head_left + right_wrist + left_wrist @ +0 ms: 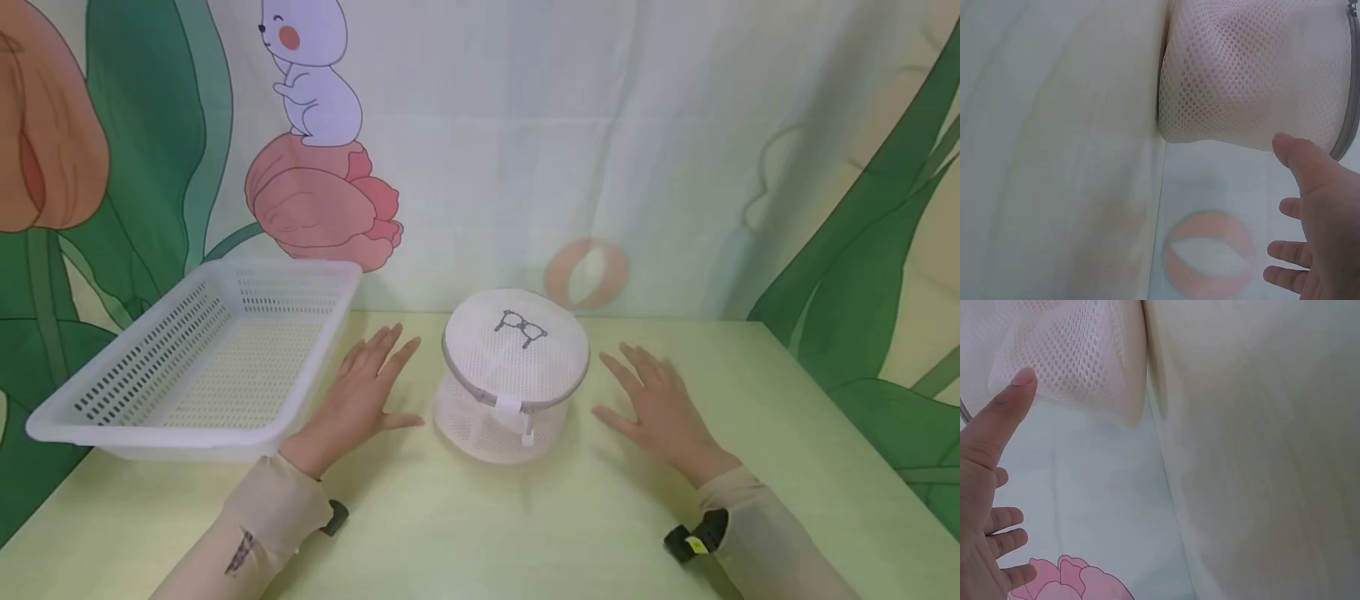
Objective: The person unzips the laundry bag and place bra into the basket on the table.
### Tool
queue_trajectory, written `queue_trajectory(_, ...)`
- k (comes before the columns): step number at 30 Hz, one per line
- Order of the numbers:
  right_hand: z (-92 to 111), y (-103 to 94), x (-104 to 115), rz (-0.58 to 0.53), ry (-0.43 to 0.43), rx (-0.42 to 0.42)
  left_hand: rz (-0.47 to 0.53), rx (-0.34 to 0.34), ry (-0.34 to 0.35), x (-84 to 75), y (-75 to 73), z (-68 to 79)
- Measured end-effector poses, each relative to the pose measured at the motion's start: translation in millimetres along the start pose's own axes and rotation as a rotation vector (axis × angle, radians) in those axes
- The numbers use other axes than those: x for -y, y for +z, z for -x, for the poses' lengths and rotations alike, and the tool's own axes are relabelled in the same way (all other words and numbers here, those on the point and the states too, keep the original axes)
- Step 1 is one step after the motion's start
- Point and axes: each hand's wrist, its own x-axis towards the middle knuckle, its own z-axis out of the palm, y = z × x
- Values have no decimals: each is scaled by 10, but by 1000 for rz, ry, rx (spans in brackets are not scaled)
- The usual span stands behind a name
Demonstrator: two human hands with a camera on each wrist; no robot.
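Observation:
A round white mesh laundry bag (502, 433) stands upright on the table, its lid tilted toward me. The lid has a grey zipper round its edge and a glasses-like drawing on top; a white tab and the zipper pull hang at the front. My left hand (358, 392) is held to the left of the bag, fingers spread, apart from it. On the other side my right hand (660, 408) is spread likewise, holding nothing. Both wrist views show the bag's mesh wall (1079, 356) beyond each thumb.
To the left a white plastic basket (195, 435) with slotted walls sits on the pale green table (480, 533), close to my left forearm. Behind the table hangs a curtain (480, 167) printed with tulips and a white animal. Dark straps circle both wrists.

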Motion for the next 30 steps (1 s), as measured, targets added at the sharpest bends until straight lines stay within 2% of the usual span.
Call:
queue_trajectory(5,-6,-8,21,-53,-31,-95,9,-118,26,-32,-32,-11)
queue_trajectory(11,-11,-59,88,-108,-48,-179,72,-232,66,-112,-84,-25)
queue_trajectory(18,-15,-149,188,-134,-87,-330,108,-376,129,-240,-165,-59)
queue_trajectory(22,3,-202,255,-139,-98,-393,130,-421,173,-327,-210,-68)
queue_trajectory(30,25,-289,380,-138,-108,-416,165,-455,261,-499,-274,-76)
